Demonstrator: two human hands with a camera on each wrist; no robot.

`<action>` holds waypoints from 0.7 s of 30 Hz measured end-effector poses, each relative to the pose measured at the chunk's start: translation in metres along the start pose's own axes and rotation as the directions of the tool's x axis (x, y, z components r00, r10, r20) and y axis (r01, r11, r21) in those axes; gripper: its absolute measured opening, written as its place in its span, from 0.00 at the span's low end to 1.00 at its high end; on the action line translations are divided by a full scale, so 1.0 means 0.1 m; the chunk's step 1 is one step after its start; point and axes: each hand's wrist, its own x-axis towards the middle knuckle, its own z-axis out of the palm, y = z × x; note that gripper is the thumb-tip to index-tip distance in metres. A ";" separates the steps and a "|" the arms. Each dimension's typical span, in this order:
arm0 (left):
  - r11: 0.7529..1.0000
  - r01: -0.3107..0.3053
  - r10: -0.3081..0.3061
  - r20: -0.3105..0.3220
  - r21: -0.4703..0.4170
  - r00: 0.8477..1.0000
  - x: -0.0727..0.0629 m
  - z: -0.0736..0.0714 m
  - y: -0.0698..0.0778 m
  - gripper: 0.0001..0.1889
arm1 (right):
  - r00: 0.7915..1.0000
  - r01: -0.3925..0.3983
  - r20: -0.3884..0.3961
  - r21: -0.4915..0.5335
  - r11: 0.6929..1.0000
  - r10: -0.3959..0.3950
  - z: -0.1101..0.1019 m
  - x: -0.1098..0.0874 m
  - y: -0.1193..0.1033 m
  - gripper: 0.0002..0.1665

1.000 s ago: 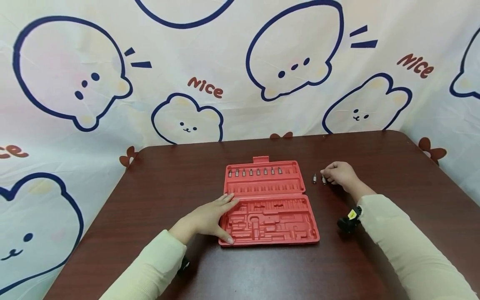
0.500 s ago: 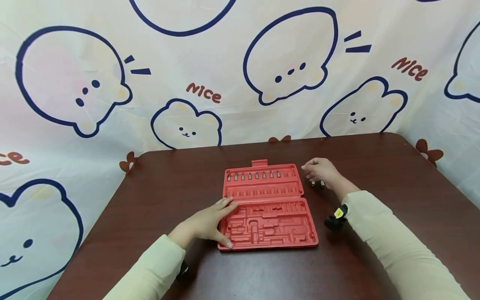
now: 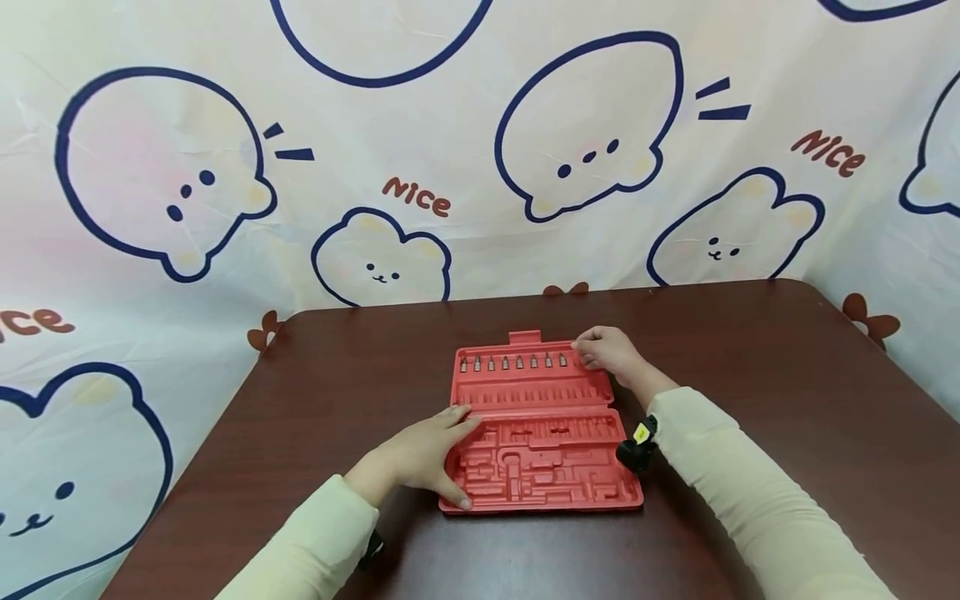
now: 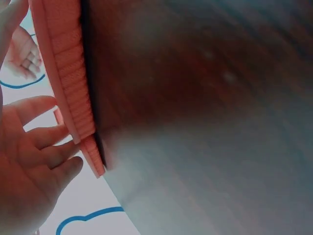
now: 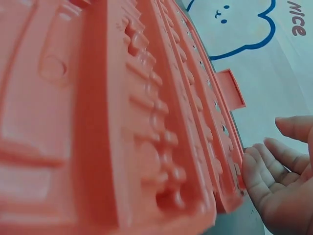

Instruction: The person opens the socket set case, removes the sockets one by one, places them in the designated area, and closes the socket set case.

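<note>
A red plastic tool case (image 3: 551, 392) lies unfolded flat on the table, its lower half moulded with vacant recesses. Along the top of its upper half stands a row of several small metal screwdriver bits (image 3: 520, 363). My left hand (image 3: 420, 446) rests on the case's left edge, fingers spread and thumb at the front corner. At the upper right corner my right hand (image 3: 611, 350) pinches a bit over the end of the row, mostly hidden by the fingertips. In the right wrist view a small dark spot shows beside the fingers (image 5: 257, 174).
The case sits on a dark brown wooden table (image 3: 360, 358). Behind it hangs a white cloth (image 3: 480, 250) printed with bears. A black wrist camera (image 3: 636, 454) under the right sleeve overlaps the case's right edge in the head view.
My right hand has moved left from two loose bits on the table to the case's upper right corner; its hand and wrist now cover those bits. The left hand stays on the case.
</note>
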 end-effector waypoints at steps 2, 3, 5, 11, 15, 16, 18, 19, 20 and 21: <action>1.000 -0.006 0.006 -0.003 0.007 1.000 0.01 0.00 0.01 0.56 | 1.000 -0.011 -0.006 -0.014 1.000 0.011 0.03 0.02 0.00 0.17; 1.000 -0.004 0.004 -0.005 0.007 1.000 0.01 0.00 0.02 0.56 | 1.000 -0.016 -0.008 -0.021 1.000 0.016 0.05 0.04 -0.01 0.17; 1.000 0.005 -0.005 -0.003 0.004 1.000 0.02 0.00 0.03 0.56 | 1.000 -0.009 -0.001 -0.044 0.999 0.009 0.08 0.07 -0.01 0.17; 1.000 0.017 -0.017 -0.005 0.010 1.000 0.00 -0.01 0.02 0.56 | 1.000 0.014 0.014 -0.147 0.989 -0.012 0.16 0.14 -0.02 0.16; 1.000 0.023 -0.023 0.015 0.010 1.000 -0.01 0.00 0.03 0.56 | 1.000 0.011 0.027 -0.228 0.974 -0.005 0.18 0.18 0.01 0.15; 1.000 0.028 -0.028 0.023 0.009 0.999 0.00 0.00 0.03 0.56 | 0.999 0.011 0.036 -0.248 0.969 -0.002 0.18 0.19 0.01 0.15; 0.999 0.039 -0.039 0.037 0.018 0.999 0.00 0.00 0.04 0.56 | 0.999 0.007 0.049 -0.275 0.961 0.007 0.19 0.21 0.02 0.16; 0.999 0.043 -0.044 0.040 0.027 0.998 0.01 0.00 0.05 0.56 | 0.999 0.008 0.054 -0.285 0.958 0.008 0.20 0.21 0.02 0.16; 0.998 0.047 -0.049 0.043 0.034 0.998 0.01 -0.01 0.05 0.56 | 0.998 0.007 0.058 -0.291 0.957 0.011 0.20 0.22 0.02 0.16; 0.998 0.052 -0.053 0.043 0.040 0.998 0.01 -0.02 0.06 0.56 | 0.998 0.010 0.061 -0.298 0.955 0.009 0.20 0.23 0.01 0.17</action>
